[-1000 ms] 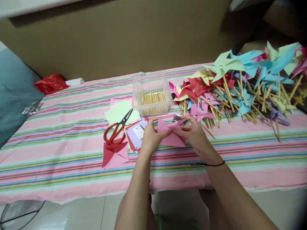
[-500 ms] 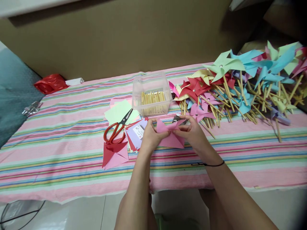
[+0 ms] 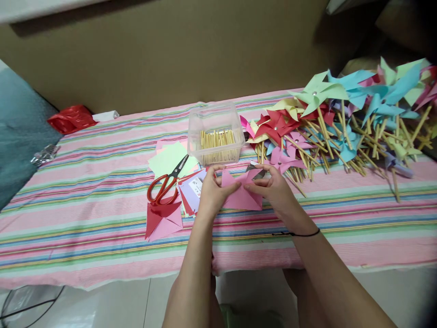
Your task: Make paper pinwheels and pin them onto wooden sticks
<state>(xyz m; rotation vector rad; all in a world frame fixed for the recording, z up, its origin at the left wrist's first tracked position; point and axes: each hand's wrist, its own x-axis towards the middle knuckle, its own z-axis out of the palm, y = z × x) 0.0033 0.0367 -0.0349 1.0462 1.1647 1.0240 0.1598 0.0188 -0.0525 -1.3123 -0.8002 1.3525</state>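
One held sheet [image 3: 243,200]; one box [image 3: 213,117]; over ten pinwheels [image 3: 278,129].

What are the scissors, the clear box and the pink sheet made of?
Scissors: probably metal blades, dark with a grey shine; smooth, evenly red handles, perhaps plastic.
Clear box: glossy plastic, it seems; the sticks show through its wall.
Pink sheet: matte paper or thin card, judging by its bent corners.

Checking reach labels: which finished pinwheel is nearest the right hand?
Frontmost pink pinwheel, just beyond the right hand; the others lie farther back or right.
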